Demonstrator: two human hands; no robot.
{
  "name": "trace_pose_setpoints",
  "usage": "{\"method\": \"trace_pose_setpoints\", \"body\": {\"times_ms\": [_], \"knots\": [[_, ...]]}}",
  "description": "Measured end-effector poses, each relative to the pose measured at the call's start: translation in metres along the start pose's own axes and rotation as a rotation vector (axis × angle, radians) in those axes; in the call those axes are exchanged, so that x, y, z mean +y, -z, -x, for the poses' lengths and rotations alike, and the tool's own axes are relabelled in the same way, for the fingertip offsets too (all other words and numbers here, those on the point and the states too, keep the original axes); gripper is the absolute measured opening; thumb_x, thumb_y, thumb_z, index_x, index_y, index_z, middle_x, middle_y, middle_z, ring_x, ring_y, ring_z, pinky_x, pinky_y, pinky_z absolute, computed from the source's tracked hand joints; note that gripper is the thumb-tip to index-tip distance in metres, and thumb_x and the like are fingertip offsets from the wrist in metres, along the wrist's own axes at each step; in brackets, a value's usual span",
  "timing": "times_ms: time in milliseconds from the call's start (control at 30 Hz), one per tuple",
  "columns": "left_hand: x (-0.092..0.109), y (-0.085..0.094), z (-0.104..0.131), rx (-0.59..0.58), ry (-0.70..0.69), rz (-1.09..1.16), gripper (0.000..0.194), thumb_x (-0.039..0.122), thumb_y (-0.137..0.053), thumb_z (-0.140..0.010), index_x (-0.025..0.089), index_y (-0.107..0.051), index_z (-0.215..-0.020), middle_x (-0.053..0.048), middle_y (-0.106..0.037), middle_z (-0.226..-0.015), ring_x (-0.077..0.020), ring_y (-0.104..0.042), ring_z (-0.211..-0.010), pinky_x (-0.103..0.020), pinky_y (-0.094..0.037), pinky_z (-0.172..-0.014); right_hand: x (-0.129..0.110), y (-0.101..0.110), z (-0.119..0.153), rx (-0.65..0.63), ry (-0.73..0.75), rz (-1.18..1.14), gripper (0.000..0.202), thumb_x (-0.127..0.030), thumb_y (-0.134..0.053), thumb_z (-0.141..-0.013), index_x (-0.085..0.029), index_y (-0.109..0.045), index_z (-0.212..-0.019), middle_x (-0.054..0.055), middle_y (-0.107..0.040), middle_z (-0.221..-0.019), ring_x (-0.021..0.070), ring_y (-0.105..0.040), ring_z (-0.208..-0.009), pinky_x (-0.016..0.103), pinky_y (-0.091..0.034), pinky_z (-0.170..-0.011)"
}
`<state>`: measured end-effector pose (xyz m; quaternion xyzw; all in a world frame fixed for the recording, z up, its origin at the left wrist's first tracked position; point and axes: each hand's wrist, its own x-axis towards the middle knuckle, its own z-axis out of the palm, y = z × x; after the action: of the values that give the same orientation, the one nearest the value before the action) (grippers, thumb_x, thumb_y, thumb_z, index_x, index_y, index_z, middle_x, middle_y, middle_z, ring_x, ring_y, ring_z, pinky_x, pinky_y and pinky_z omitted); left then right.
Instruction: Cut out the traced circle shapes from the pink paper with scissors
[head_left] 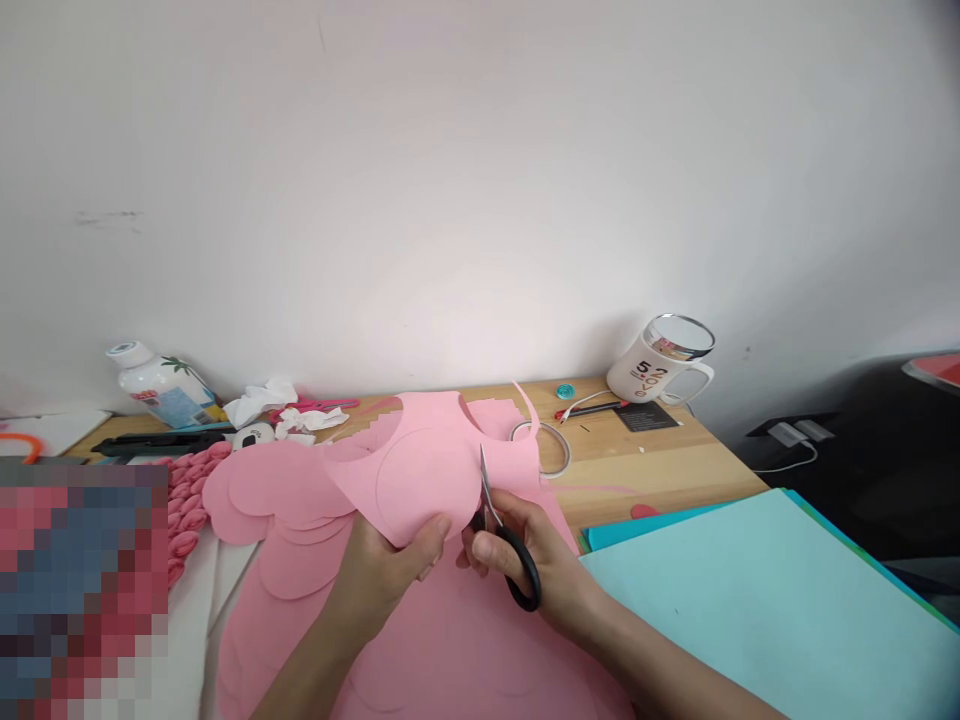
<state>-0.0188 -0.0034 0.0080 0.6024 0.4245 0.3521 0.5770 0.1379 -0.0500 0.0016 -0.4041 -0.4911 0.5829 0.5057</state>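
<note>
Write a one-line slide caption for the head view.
Left hand holds pink paper while right hand cuts it with scissors at a wooden desk.

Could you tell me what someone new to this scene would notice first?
The pink sheet at centre, pinched by the left hand while the right hand cuts it with black-handled scissors. More pink paper spreads over the desk beneath, with a turquoise sheet at the right and a white mug by the wall.
</note>
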Motion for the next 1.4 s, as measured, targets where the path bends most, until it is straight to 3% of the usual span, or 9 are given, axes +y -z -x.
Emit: {"method": "trace_pose_setpoints", "body": {"times_ms": [100,267,433,967,1400], "knots": [[-0.003,0.0032,-0.002,-0.025,0.001,0.033,0.027,0.026,-0.055,-0.075,0.019,-0.042,-0.053,0.006,-0.038,-0.044,-0.0085,-0.035,-0.043,-0.025,-0.029,-0.044,-0.0021,-0.0008,0.0001,-0.019,0.025,0.006,0.038,-0.053,-0.06,-0.076,-0.018,-0.049,-0.07,-0.001,-0.046,-0.066,0.0148,-0.046,-0.065,0.028,-0.037,-0.061],[-0.0022,0.0031,-0.0009,-0.043,0.002,0.055,0.014,0.026,-0.057,-0.075,0.019,-0.047,-0.068,0.008,-0.037,-0.047,-0.0083,-0.032,-0.045,-0.024,-0.028,-0.043,-0.0078,-0.003,0.0003,-0.051,0.05,-0.016,0.031,-0.049,-0.058,-0.08,-0.02,-0.051,-0.089,-0.002,-0.041,-0.069,0.0137,-0.039,-0.065,0.026,-0.033,-0.062],[0.0004,0.0038,-0.0001,-0.057,0.014,0.078,0.016,0.028,-0.059,-0.074,0.019,-0.046,-0.072,0.008,-0.036,-0.049,-0.0078,-0.032,-0.046,-0.023,-0.026,-0.043,-0.005,-0.0002,-0.0013,-0.033,0.053,0.044,0.03,-0.045,-0.06,-0.08,-0.017,-0.049,-0.072,-0.005,-0.034,-0.062,0.0105,-0.028,-0.057,0.024,-0.024,-0.052],[-0.0044,0.0059,-0.0016,-0.095,0.037,0.103,0.019,0.027,-0.059,-0.075,0.018,-0.045,-0.065,0.007,-0.037,-0.048,-0.0073,-0.031,-0.046,-0.024,-0.025,-0.044,0.0002,0.0029,-0.0028,0.022,-0.006,0.083,0.037,-0.047,-0.064,-0.074,-0.018,-0.043,-0.065,-0.005,-0.033,-0.06,0.0095,-0.028,-0.055,0.022,-0.023,-0.049],[-0.0057,0.0062,-0.0017,-0.102,0.035,0.095,0.018,0.026,-0.058,-0.075,0.018,-0.045,-0.065,0.008,-0.037,-0.047,-0.0073,-0.031,-0.045,-0.024,-0.025,-0.043,0.0017,0.0032,-0.0024,0.044,-0.038,0.112,0.034,-0.049,-0.064,-0.073,-0.018,-0.05,-0.069,-0.004,-0.037,-0.061,0.0102,-0.029,-0.055,0.023,-0.023,-0.049]]}}
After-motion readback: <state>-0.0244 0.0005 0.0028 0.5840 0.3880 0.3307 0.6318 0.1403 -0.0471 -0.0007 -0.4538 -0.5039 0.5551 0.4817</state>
